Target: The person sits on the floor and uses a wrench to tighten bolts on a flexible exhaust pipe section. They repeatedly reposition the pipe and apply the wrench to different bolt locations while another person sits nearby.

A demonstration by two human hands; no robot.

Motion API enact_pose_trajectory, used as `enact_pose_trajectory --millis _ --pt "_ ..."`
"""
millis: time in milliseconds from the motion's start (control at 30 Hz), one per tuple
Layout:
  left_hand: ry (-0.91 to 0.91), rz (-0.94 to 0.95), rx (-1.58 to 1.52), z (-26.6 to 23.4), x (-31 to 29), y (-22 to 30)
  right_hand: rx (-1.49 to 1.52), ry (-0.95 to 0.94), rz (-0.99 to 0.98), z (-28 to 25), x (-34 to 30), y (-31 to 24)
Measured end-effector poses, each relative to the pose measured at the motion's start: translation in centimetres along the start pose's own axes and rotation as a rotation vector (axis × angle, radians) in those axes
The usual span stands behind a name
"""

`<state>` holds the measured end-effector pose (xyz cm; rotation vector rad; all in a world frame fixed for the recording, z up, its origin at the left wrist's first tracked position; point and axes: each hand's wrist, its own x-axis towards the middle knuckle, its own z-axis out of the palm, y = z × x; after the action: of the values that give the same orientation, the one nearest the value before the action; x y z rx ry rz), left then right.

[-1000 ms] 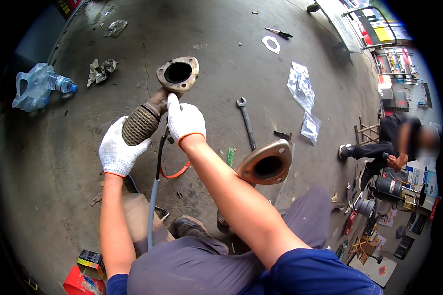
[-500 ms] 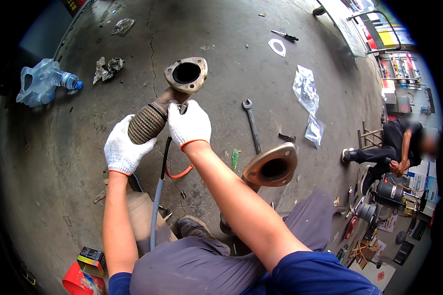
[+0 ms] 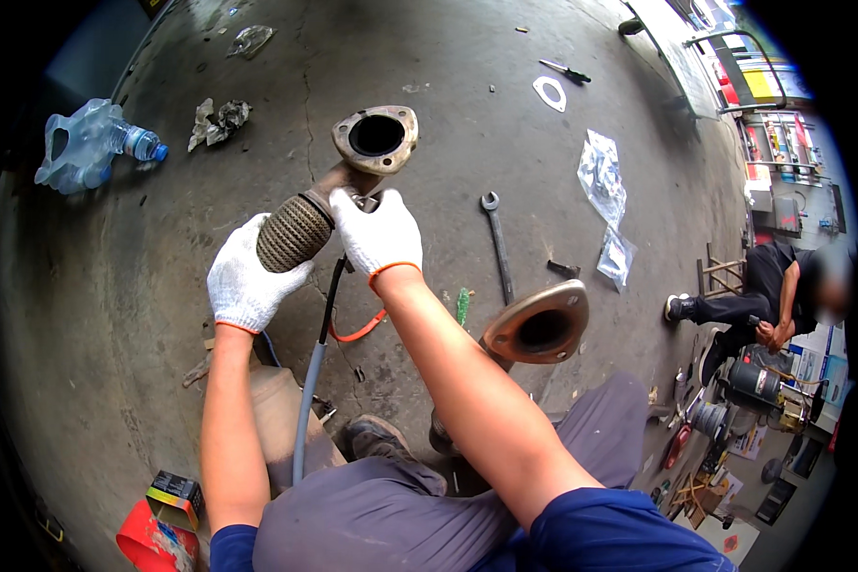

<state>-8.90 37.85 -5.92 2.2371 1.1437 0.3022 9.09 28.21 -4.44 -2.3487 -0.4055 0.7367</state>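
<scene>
I have the left fingers (image 3: 291, 278) clamped on the ribbed, woven middle of an exhaust pipe (image 3: 294, 234), the thumb along its near right side and the other fingers partly hidden around its left. The pipe is held up at a slant, its upper end leaning away and to the right. That end carries a three-cornered flange (image 3: 372, 166), beyond the right fingers (image 3: 343, 208), its round opening facing me. The right fingers are curled at the neck just below the flange, close by a small metal piece (image 3: 365, 203); I can't tell whether they are closed on it. Both hands wear white knit gloves with orange cuffs.

Under the right fingers a black cable (image 3: 331, 303) runs down into a grey hose (image 3: 309, 391), with an orange band (image 3: 362, 329) on the floor (image 3: 448, 105) just to its right. Right of the right fingers I see a wrench (image 3: 497, 246) lying on the floor, and nearer me a second pipe with a rusty flange (image 3: 507, 338), partly behind my right forearm. Farther off beyond the right fingers lie a white gasket (image 3: 561, 103), a screwdriver (image 3: 572, 73) and a clear plastic bag (image 3: 602, 176). Well left of the left fingers is a wrapped pack of bottles (image 3: 81, 153).
</scene>
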Motion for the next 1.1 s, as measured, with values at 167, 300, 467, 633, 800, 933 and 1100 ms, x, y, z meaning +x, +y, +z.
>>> enact_pose_trajectory --millis 167,300,467,633,800,933,1100 --pt "0.0 0.01 -0.006 -0.2 0.0 -0.3 -0.003 -0.021 0.01 0.1 0.0 -0.1" --pt "0.018 0.027 -0.001 0.3 0.0 -0.6 0.049 0.114 0.027 0.3 -0.3 -0.1" --pt "0.012 0.017 -0.005 0.0 -0.1 -0.5 0.025 -0.016 -0.001 0.0 0.3 0.1" --pt "-0.034 -0.013 -0.02 -0.6 0.2 0.9 0.2 0.131 0.01 -0.7 -2.5 0.8" --pt "-0.037 -0.019 -0.017 -0.8 -0.1 0.4 0.526 0.081 0.098 -2.2 -8.0 1.2" --pt "-0.04 -0.034 -0.003 -0.8 -0.3 0.6 0.742 -0.053 0.023 -4.9 -13.8 1.2" --pt "-0.069 0.021 0.027 -1.0 0.0 2.0 1.295 -0.46 0.085 -10.3 -20.2 2.1"
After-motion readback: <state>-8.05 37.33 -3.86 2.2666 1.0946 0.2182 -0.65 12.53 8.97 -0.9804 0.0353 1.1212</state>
